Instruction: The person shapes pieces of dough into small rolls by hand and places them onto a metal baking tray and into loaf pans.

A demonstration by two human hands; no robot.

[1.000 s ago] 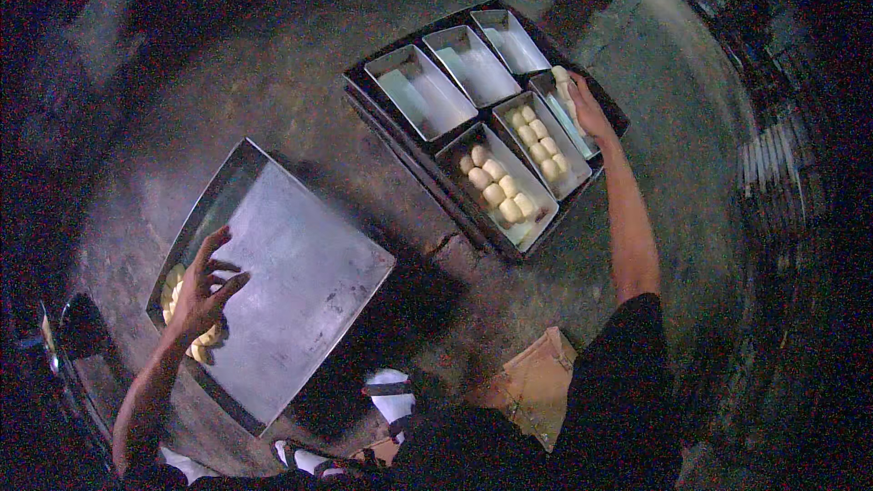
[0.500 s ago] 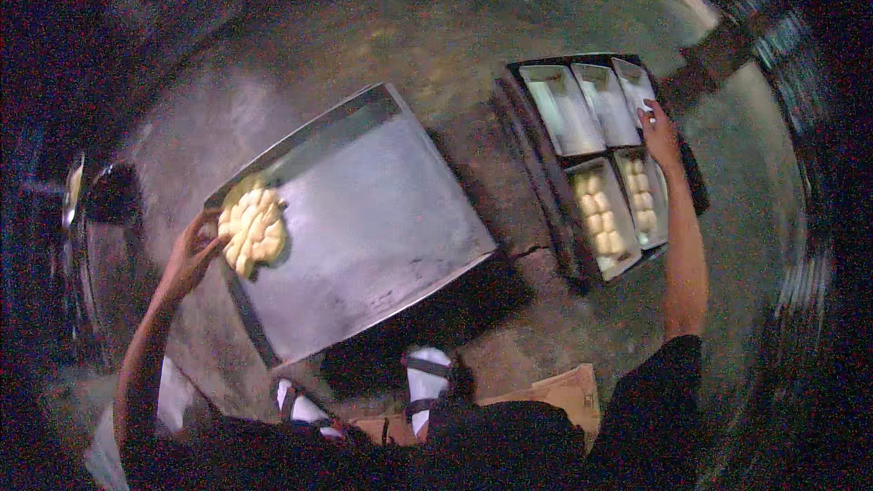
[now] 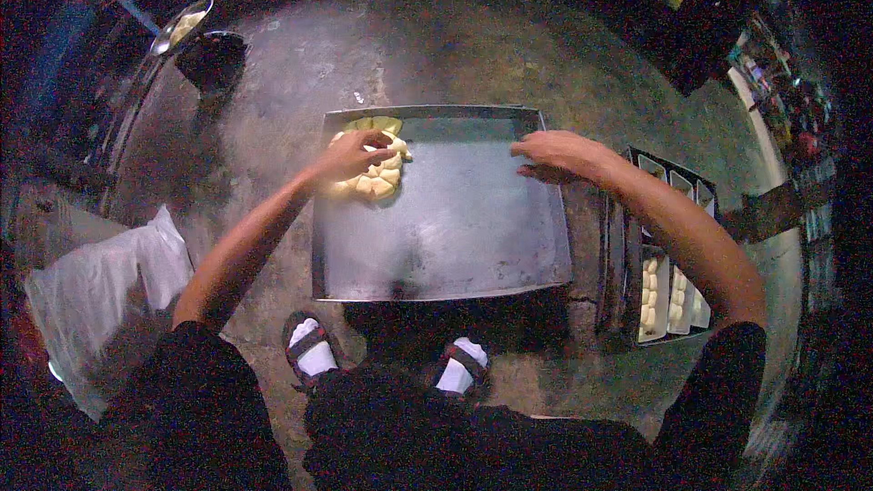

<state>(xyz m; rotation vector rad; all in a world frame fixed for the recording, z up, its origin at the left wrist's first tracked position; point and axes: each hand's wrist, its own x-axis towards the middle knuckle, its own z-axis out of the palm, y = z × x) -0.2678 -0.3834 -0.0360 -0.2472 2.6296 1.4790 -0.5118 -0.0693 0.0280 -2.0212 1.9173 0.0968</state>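
A pile of pale yellow dough pieces (image 3: 378,185) lies in the far left corner of a shallow metal tray (image 3: 455,227). My left hand (image 3: 350,156) is on top of the pile, its thumb and fingers closing round a piece of dough. Over the tray's far right edge hovers my right hand (image 3: 556,155), its fingers loosely bent and slightly apart, with nothing visible in them. To the right, several loaf pans (image 3: 657,289) stand together in a dark frame. Rows of dough pieces (image 3: 649,295) fill the near pans; my right forearm covers part of the set.
A metal bowl (image 3: 182,27) with pale dough in it stands at the far left, beside a dark container (image 3: 211,62). A whitish plastic sheet (image 3: 114,291) lies at the left. My sandalled feet (image 3: 311,347) are just below the tray's near edge. Cluttered shelving lines the far right.
My right hand has left the loaf pans and moved left to the tray. My left hand has shifted from the pile's side onto its top. The view has turned, so the tray now appears straighter.
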